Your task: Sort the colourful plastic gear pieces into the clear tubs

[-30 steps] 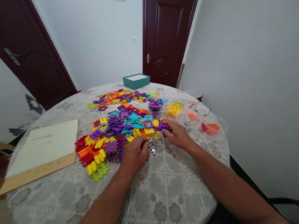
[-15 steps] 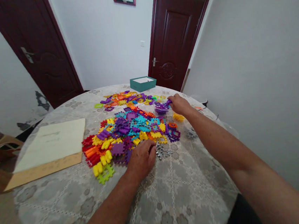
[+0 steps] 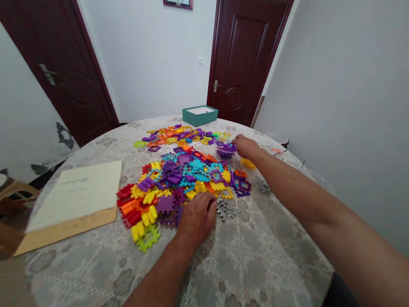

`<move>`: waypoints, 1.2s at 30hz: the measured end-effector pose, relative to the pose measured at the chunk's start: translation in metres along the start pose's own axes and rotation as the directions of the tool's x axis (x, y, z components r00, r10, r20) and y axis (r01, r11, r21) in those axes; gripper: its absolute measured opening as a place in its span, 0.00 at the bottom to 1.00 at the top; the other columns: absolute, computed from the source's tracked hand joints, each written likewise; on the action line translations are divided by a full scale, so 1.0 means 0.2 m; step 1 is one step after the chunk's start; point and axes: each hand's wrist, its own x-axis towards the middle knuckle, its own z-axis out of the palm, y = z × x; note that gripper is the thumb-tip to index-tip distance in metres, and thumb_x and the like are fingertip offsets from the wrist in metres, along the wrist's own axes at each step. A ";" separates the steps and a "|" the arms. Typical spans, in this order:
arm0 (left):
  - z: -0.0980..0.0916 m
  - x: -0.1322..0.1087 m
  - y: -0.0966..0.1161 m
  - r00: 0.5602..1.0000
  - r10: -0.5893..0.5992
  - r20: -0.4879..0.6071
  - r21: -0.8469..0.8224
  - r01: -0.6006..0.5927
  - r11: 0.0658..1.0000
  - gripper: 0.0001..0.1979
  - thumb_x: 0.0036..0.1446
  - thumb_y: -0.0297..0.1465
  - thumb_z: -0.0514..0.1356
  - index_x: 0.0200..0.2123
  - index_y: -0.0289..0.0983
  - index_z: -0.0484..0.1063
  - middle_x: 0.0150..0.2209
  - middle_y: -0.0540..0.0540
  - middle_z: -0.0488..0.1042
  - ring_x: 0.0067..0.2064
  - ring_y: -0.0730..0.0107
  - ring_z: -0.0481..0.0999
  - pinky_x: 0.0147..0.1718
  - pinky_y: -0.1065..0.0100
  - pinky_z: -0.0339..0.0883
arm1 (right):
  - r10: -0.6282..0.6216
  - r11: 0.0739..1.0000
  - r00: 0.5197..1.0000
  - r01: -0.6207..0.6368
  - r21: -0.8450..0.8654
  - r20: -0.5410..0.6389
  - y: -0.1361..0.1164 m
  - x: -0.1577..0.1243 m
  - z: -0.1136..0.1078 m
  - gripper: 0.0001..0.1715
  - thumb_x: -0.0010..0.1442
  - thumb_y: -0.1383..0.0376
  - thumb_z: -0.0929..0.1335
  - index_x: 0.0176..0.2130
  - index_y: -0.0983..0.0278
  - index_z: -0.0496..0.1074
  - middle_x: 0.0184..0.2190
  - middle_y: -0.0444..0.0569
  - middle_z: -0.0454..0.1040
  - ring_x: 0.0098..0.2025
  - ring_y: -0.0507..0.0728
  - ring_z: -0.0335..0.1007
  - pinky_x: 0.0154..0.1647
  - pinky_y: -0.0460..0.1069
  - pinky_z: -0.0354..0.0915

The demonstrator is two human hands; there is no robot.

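Observation:
My left hand [image 3: 198, 217] rests on the table with its fingers curled under, against the near edge of a pile of interlocking plastic pieces [image 3: 182, 170]. Whatever those fingers hold, if anything, is hidden. Just to its right lie grey gear-like pieces [image 3: 226, 210]. Reaching far forward, my right hand [image 3: 245, 145] has its bent fingers at the rim of a clear bowl [image 3: 225, 154] of purple pieces. Those fingertips look closed against the purple pieces, but I cannot tell whether one is gripped. Yellow pieces [image 3: 248, 164] sit below that hand.
A second spread of coloured pieces [image 3: 177, 136] lies farther back, near a green box [image 3: 200, 116]. At left is a pale sheet [image 3: 74, 192] on brown board [image 3: 65, 230]. A partly hidden clear container [image 3: 263, 184] is beside my right forearm. A stool [image 3: 3, 211] stands left.
My right hand has lowered slightly toward the bowl; the purple piece that stuck out of its fingers is now down among the others. My left hand stays put. The whole view has shifted slightly.

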 end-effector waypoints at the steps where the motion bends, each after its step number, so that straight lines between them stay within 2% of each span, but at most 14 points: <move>1: 0.00 0.00 0.00 1.000 0.002 0.001 0.000 -0.002 1.000 0.07 0.68 0.30 0.55 0.41 0.39 0.73 0.39 0.44 0.80 0.42 0.62 0.79 0.43 0.63 0.68 | 0.002 1.000 1.000 -0.002 -0.003 -0.007 0.00 -0.02 -0.02 0.27 0.69 0.72 0.61 0.62 0.58 0.72 0.61 0.60 0.66 0.56 0.62 0.73 0.54 0.52 0.69; 4: 0.00 0.00 -0.01 1.000 0.011 -0.002 0.000 -0.011 1.000 0.07 0.68 0.30 0.54 0.41 0.39 0.73 0.39 0.44 0.80 0.43 0.62 0.79 0.44 0.63 0.69 | 0.017 1.000 0.998 -0.017 0.003 -0.064 -0.01 -0.13 -0.06 0.27 0.67 0.74 0.61 0.60 0.60 0.74 0.61 0.60 0.68 0.57 0.62 0.73 0.54 0.52 0.69; 7: 0.00 0.01 -0.01 1.000 0.015 -0.010 0.000 -0.015 1.000 0.07 0.68 0.29 0.55 0.41 0.39 0.73 0.39 0.44 0.80 0.42 0.63 0.79 0.44 0.63 0.69 | 0.038 0.997 0.985 -0.026 0.072 -0.167 -0.03 -0.30 -0.04 0.28 0.65 0.75 0.62 0.60 0.62 0.74 0.60 0.60 0.71 0.58 0.63 0.73 0.57 0.53 0.68; 10: 0.00 0.01 0.00 1.000 0.018 -0.015 0.003 -0.018 1.000 0.07 0.68 0.29 0.55 0.41 0.39 0.73 0.39 0.44 0.80 0.41 0.63 0.79 0.44 0.63 0.69 | 0.017 0.978 0.974 0.030 0.205 -0.225 -0.07 -0.49 0.05 0.28 0.64 0.76 0.61 0.59 0.64 0.74 0.57 0.58 0.75 0.58 0.62 0.72 0.61 0.53 0.65; 14: 0.00 0.01 0.02 0.999 0.043 -0.009 0.008 -0.043 0.999 0.06 0.67 0.29 0.56 0.40 0.40 0.73 0.39 0.45 0.79 0.41 0.63 0.79 0.43 0.64 0.69 | -0.024 0.925 0.976 0.104 0.365 -0.217 -0.16 -0.66 0.23 0.24 0.65 0.70 0.64 0.59 0.65 0.74 0.56 0.57 0.76 0.59 0.62 0.71 0.63 0.53 0.63; 19: 0.01 0.01 0.03 0.999 0.053 0.005 0.014 -0.053 0.998 0.06 0.67 0.28 0.56 0.40 0.39 0.73 0.38 0.45 0.79 0.42 0.64 0.79 0.43 0.64 0.69 | 0.023 0.880 0.985 0.060 0.471 -0.168 -0.28 -0.70 0.37 0.31 0.64 0.65 0.67 0.65 0.63 0.65 0.60 0.58 0.73 0.60 0.62 0.70 0.60 0.53 0.64; 22: 0.01 0.01 0.02 0.999 0.051 0.017 0.023 -0.051 0.998 0.06 0.68 0.28 0.56 0.40 0.39 0.74 0.38 0.45 0.79 0.41 0.64 0.79 0.43 0.64 0.69 | 0.056 0.889 0.987 0.020 0.457 -0.151 -0.32 -0.69 0.39 0.28 0.65 0.62 0.67 0.63 0.61 0.67 0.59 0.58 0.72 0.57 0.63 0.71 0.56 0.53 0.65; 26: 0.01 0.01 0.01 0.999 0.051 0.009 0.040 -0.052 0.998 0.06 0.68 0.29 0.56 0.40 0.39 0.73 0.38 0.46 0.79 0.41 0.63 0.78 0.44 0.64 0.68 | 0.102 0.877 0.979 -0.005 0.481 -0.176 -0.32 -0.72 0.41 0.29 0.65 0.62 0.67 0.64 0.62 0.66 0.56 0.58 0.73 0.55 0.62 0.71 0.54 0.52 0.65; 29: 0.01 0.01 0.01 0.998 0.060 0.013 0.037 -0.061 0.997 0.06 0.68 0.29 0.56 0.41 0.39 0.73 0.38 0.46 0.79 0.41 0.63 0.78 0.44 0.63 0.68 | 0.152 0.848 0.967 -0.020 0.529 -0.206 -0.29 -0.74 0.41 0.25 0.63 0.64 0.66 0.59 0.64 0.71 0.51 0.58 0.75 0.52 0.61 0.72 0.54 0.52 0.65; 32: 0.01 0.01 0.01 0.998 0.055 0.012 0.033 -0.055 0.998 0.06 0.68 0.29 0.56 0.40 0.40 0.73 0.39 0.46 0.80 0.41 0.63 0.79 0.44 0.64 0.69 | 0.224 0.817 0.930 -0.017 0.576 -0.290 -0.25 -0.75 0.39 0.16 0.63 0.65 0.64 0.50 0.64 0.75 0.46 0.56 0.77 0.51 0.61 0.71 0.56 0.53 0.65; 36: 0.01 0.01 0.01 0.999 0.052 0.005 0.032 -0.052 0.998 0.06 0.68 0.29 0.56 0.40 0.40 0.73 0.38 0.46 0.80 0.41 0.63 0.79 0.44 0.63 0.69 | 0.293 0.810 0.856 0.014 0.586 -0.425 -0.21 -0.75 0.35 0.15 0.68 0.64 0.61 0.45 0.64 0.74 0.43 0.55 0.76 0.49 0.62 0.70 0.56 0.54 0.65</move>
